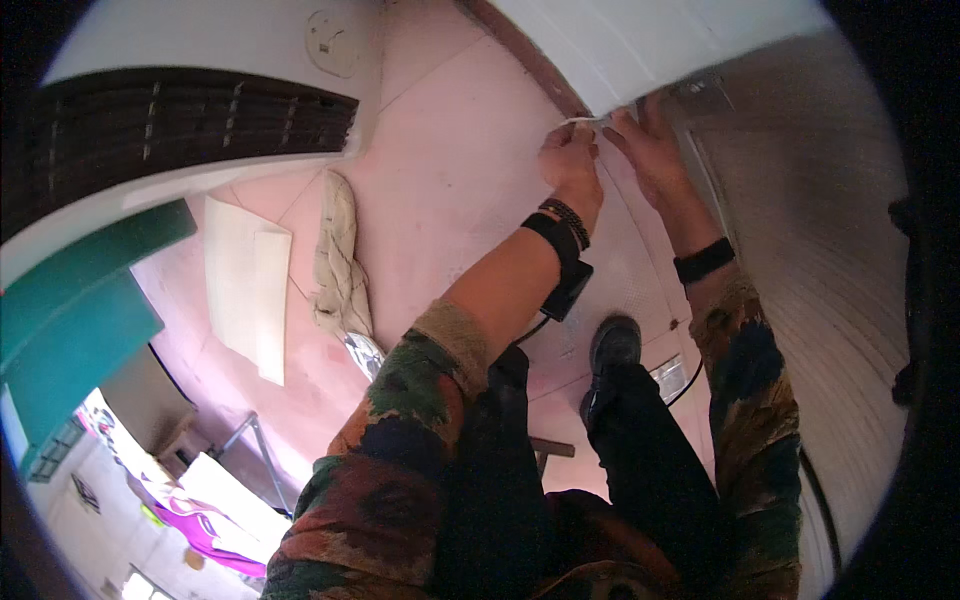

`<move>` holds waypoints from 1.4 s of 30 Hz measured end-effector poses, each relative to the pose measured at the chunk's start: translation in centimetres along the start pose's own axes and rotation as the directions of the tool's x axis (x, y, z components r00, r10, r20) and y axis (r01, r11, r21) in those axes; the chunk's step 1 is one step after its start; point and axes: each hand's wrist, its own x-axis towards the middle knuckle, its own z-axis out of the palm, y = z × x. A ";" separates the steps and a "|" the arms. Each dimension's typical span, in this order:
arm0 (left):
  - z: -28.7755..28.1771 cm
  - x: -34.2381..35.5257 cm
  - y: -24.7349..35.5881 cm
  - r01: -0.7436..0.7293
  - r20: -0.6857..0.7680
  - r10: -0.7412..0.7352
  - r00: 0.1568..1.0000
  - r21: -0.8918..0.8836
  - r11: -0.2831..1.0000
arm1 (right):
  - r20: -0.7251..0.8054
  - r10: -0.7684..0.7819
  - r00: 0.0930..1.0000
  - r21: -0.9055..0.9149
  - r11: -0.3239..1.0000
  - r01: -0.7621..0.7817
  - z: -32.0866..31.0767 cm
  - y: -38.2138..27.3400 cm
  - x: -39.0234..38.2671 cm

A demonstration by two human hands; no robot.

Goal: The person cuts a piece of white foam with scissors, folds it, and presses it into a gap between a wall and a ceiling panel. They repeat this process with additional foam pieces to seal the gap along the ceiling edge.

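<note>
A thin white strip [580,120] sits up by the lower corner of a white panel [670,45], just where the pink floor [450,130] meets it. The left hand [572,160] is closed down to a pinch, thumb and fingers bunched around the strip. Just beside it, the right hand [650,150] is partly open, thumb apart from the fingers, with its tips near the strip's other end; whether they grip it I can't tell from here. Both wrists wear black bands, and a small black box [567,290] hangs by the left one. A reddish-brown edging [525,55] runs along the foot of the panel, and a streaked brown-grey surface [810,240] fills the side beyond the right arm. The person's dark shoe [615,345] is planted on the floor, near a black cable [690,388]. Over to the left, a crumpled beige cloth [338,250] lies next to a folded cream sheet [245,290]. Past those are a dark slatted panel [190,120], a round pale fitting [332,43] and some green panels [90,285], with a bright magenta cloth [205,535] farther back.
</note>
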 end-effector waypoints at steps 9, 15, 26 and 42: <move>-0.8 -2.3 -1.1 -0.175 0.364 0.215 0.906 -0.139 0.975 | 0.058 -0.108 0.992 -0.037 0.993 0.110 0.4 -0.6 -0.4; -1.2 -2.4 -0.3 -0.266 0.471 0.267 0.841 -0.072 0.961 | -0.006 -0.052 0.999 -0.045 0.998 0.052 0.5 -0.5 -0.4; -4.0 -5.6 -0.5 -0.051 0.497 0.003 0.868 0.083 0.995 | 0.067 -0.080 0.995 0.000 0.997 0.081 0.3 -0.5 0.0; -2.1 -2.9 -0.1 -0.316 0.634 0.164 0.756 0.135 0.939 | 0.004 -0.094 0.996 -0.028 0.995 0.094 0.8 -0.6 -0.2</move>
